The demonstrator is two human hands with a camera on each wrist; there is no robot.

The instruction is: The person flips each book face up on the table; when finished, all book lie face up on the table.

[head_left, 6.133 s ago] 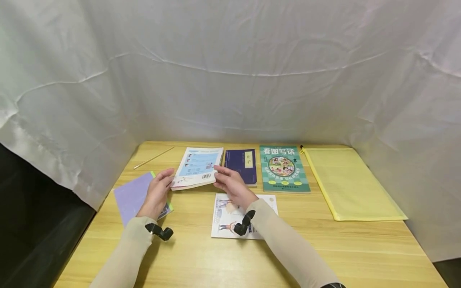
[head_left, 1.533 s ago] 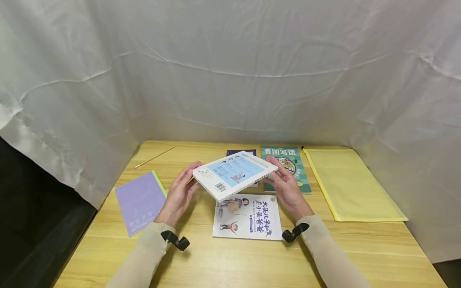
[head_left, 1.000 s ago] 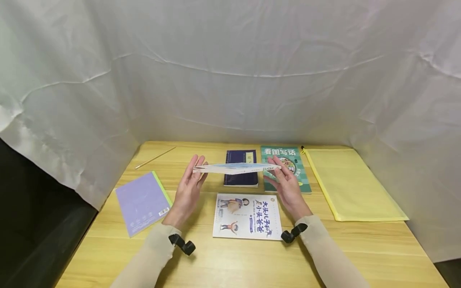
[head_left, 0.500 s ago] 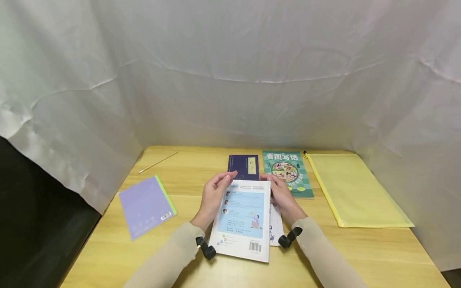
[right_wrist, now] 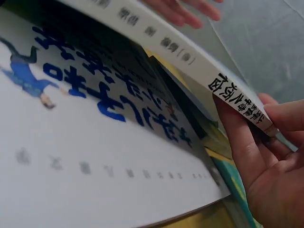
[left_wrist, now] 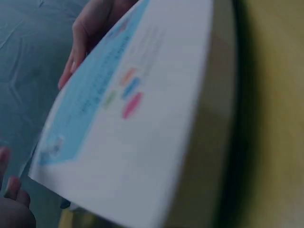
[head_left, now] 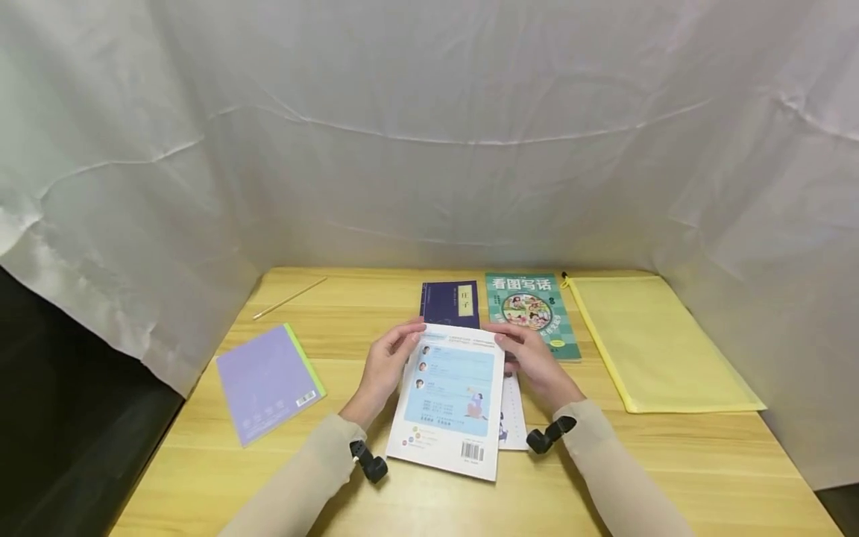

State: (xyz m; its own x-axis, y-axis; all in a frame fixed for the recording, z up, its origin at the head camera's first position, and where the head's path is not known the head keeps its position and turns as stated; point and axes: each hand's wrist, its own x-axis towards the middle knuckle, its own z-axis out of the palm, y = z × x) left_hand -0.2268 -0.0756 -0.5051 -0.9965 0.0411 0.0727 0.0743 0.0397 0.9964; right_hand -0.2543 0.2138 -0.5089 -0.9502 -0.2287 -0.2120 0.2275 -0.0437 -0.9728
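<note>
A white book with a blue panel [head_left: 451,403] on its back cover is tilted above the table, partly over another white book [head_left: 513,414]. My right hand [head_left: 537,365] pinches it near the upper right corner; in the right wrist view, that hand's thumb and fingers [right_wrist: 251,156] close on the spine [right_wrist: 190,57]. My left hand [head_left: 385,365] is at the upper left corner. The left wrist view shows its fingers [left_wrist: 14,190] loosely spread beside the corner, seemingly apart from the cover [left_wrist: 118,156]. The covered book's blue title [right_wrist: 114,114] shows underneath.
A purple notebook [head_left: 268,380] lies at the left, with a thin wooden stick [head_left: 290,298] behind it. At the back are a dark blue book [head_left: 439,302] and a green book [head_left: 530,309]. The yellow zip pouch [head_left: 664,347] lies flat at the right of the wooden table [head_left: 671,470].
Lifted from the back left, the blue-panelled book has come over the front white book, been levelled, then turned with its back cover toward me. In the last half second it has barely moved.
</note>
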